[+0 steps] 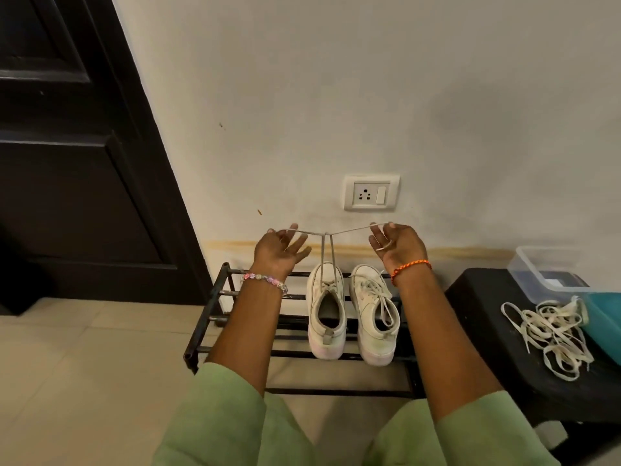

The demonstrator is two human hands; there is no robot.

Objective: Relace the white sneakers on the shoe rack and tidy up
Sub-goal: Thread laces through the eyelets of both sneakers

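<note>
Two white sneakers stand side by side on the black metal shoe rack [215, 317], toes toward the wall. The left sneaker [326, 314] has only its lowest eyelets laced. Its lace [325, 250] rises from the toe in two strands that cross and spread sideways. My left hand [280, 252] holds one lace end up to the left, and my right hand [398, 243] pinches the other end up to the right, both lifted above the toes and pulling the lace taut. The right sneaker [374, 314] is fully laced.
A heap of loose off-white laces [551, 334] lies on a black stool [497, 331] right of the rack. Behind it sits a clear plastic box [544, 274] and a teal container [605, 317]. A wall socket [371, 192] is above the shoes. A dark door [67, 163] stands left.
</note>
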